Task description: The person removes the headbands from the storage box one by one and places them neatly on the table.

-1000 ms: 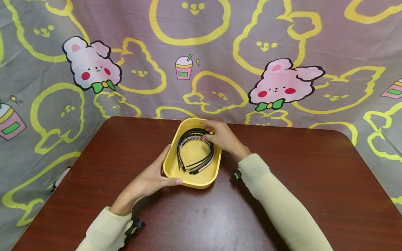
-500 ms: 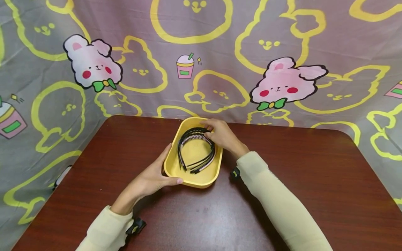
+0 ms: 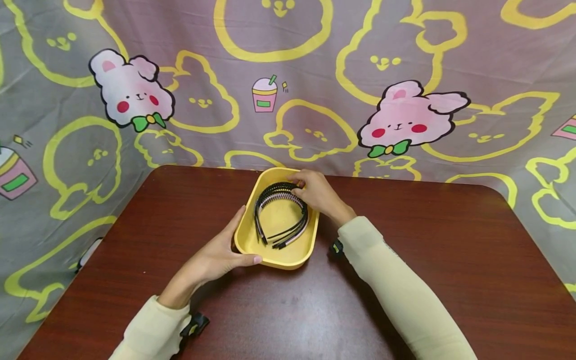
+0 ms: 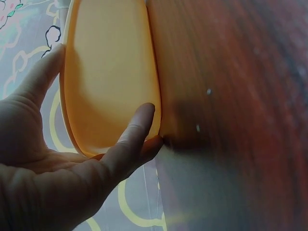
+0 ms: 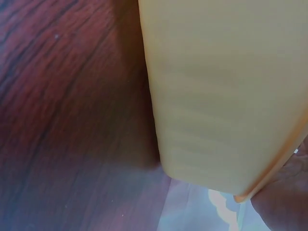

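Note:
A yellow rectangular box point(image 3: 284, 264) with rounded corners stands on the table near its far edge. Inside it lie several thin toothed headbands point(image 3: 294, 235), black ones and a pale pink one, nested together with their ends toward me. My left hand point(image 3: 218, 256) grips the box's near left corner, thumb along the near wall and fingers on the left side; the left wrist view shows the thumb point(image 4: 137, 127) on the yellow wall. My right hand point(image 3: 320, 192) reaches over the far right rim and pinches the headbands at their curve. Its fingertips are partly hidden in the box.
The dark red-brown wooden table point(image 3: 427, 260) extends around the box. Behind it hangs a grey-pink cloth point(image 3: 310, 75) printed with cartoon rabbits and yellow outlines. Black straps point(image 3: 198, 325) with small devices sit at both cuffs.
Both hands, the box and the headbands stay almost where they were. Only a slight shift of the whole head view shows.

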Demonstrator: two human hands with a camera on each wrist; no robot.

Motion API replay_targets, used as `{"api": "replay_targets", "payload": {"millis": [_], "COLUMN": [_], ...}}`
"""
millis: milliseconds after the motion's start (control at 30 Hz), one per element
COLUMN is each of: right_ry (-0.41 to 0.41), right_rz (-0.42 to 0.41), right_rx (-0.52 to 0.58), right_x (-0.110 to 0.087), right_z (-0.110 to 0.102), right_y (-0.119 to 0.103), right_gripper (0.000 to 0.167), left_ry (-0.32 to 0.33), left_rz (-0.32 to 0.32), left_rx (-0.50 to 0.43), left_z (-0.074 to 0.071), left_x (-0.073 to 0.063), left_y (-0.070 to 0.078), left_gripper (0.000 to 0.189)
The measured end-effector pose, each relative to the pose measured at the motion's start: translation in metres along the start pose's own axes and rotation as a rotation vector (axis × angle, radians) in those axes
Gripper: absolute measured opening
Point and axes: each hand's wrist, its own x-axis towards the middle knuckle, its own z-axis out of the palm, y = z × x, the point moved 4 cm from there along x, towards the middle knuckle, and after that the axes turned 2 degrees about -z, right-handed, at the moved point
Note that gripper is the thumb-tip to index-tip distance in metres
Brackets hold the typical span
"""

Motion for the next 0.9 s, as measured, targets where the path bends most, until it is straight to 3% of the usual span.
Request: {"api": "replay_targets", "payload": {"millis": [900], "right_ry": [-0.009], "right_rz": [0.046], "right_rx": [-0.014], "right_x": [0.0034], "right_z": [0.0010], "right_y": [-0.0070], "right_gripper": [0.026], "left_ry": [-0.001], "left_rz": [-0.002], "left_rx": [0.028], "left_z": [-0.0004], "left_x": [0.0000], "left_y": [-0.0010], "left_gripper": [0.126]}}
